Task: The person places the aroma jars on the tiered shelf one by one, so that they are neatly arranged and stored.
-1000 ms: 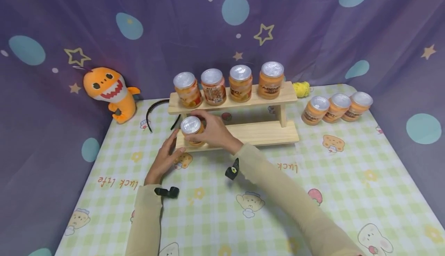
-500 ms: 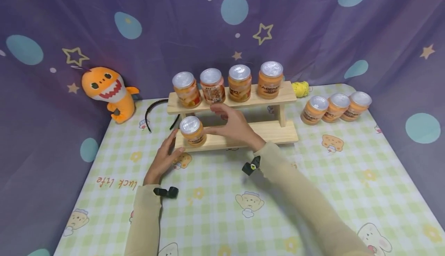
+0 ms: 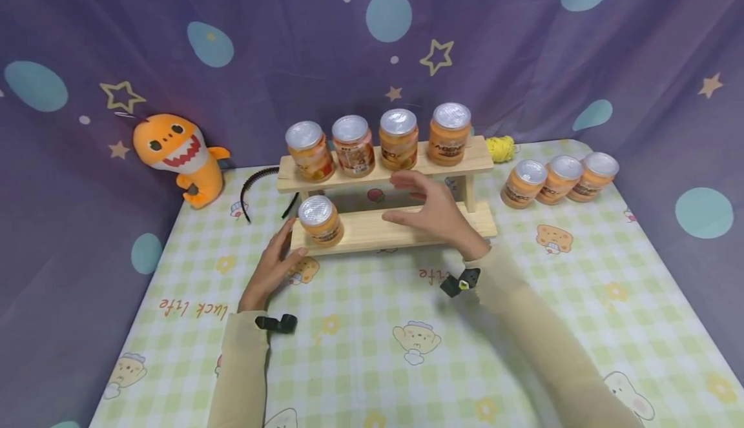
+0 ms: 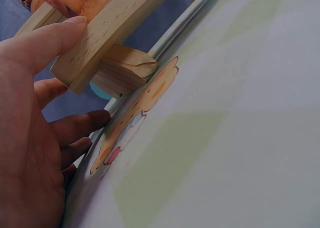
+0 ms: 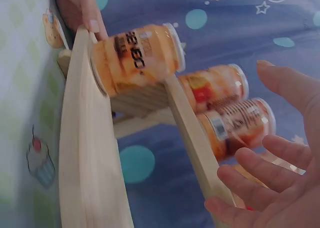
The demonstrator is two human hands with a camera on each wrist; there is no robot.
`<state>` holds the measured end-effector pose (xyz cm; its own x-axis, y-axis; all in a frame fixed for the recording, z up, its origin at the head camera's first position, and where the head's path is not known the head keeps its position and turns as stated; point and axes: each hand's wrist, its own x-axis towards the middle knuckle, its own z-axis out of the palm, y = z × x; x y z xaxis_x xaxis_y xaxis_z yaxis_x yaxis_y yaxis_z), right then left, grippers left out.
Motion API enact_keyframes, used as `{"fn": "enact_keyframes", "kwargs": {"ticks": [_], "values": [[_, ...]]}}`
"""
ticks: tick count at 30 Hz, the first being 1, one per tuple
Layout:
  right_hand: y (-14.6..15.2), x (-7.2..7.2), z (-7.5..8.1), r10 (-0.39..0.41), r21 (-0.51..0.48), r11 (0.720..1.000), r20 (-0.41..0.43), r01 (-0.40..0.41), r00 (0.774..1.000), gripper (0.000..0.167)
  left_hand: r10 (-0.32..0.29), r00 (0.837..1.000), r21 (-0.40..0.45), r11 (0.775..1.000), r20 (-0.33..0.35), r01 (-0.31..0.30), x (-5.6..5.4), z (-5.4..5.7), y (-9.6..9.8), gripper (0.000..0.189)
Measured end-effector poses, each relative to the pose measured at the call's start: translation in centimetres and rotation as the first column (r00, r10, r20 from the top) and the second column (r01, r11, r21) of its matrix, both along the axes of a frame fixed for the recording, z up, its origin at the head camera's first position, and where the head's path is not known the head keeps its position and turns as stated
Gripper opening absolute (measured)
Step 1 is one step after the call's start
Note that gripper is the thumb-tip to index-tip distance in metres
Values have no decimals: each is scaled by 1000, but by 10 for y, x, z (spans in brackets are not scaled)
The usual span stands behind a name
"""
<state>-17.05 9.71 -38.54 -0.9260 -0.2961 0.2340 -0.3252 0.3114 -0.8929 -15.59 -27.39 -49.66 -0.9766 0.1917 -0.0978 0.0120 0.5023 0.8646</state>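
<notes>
A two-tier wooden display shelf [image 3: 383,229] stands on the table. My left hand [image 3: 271,273] holds its lower left corner, thumb on the front edge and fingers at the end; the left wrist view shows the thumb [image 4: 60,38] on the board. Upright at the left of the lower board is a jar [image 3: 325,228] with orange contents and a silver lid. My right hand [image 3: 436,212], fingers spread and holding nothing, hovers over the lower board right of that jar. Several similar jars [image 3: 354,150] line the upper board [image 3: 481,153].
Three more such jars [image 3: 523,189] stand together on the table at right. Behind the shelf's right end lies a yellow yarn bundle [image 3: 501,148]. An orange shark plush [image 3: 203,173] and a black curved band [image 3: 247,189] are at left, before a purple curtain [image 3: 261,60].
My right hand has let go of the jar on the lower board and moved right, away from it. The left hand stays at the shelf's corner.
</notes>
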Motion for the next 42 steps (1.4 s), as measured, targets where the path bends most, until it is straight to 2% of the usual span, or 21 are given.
{"fn": "enact_keyframes", "kwargs": {"ticks": [14, 20, 24, 30, 34, 39, 42], "values": [[78, 11, -8, -145, -36, 989, -23, 144, 989, 61, 10, 1000, -13, 1000, -2, -10, 1, 1, -1, 81], [109, 19, -5, -235, -44, 971, -36, 233, 971, 60, -1, 999, 1, 1000, -44, 1, 1, -1, -1, 80], [131, 23, -5, -286, -109, 953, -19, 283, 958, 59, -3, 999, 13, 1000, -48, 3, 1, -2, 0, 78], [166, 27, -7, -365, -206, 913, -26, 352, 931, 54, -1, 1000, 2, 1000, -27, 1, -2, -3, -1, 81], [189, 28, -7, -421, -278, 876, -38, 395, 906, 52, 1, 1000, -2, 1000, -6, -1, -3, -2, -1, 81], [216, 26, -7, -500, -345, 816, -18, 464, 866, 50, 5, 1000, -34, 999, -13, -6, -1, 0, 0, 81], [232, 25, -6, -524, -412, 775, 6, 480, 852, 48, 6, 1000, -29, 1000, -25, -7, 0, -1, 0, 80]]}}
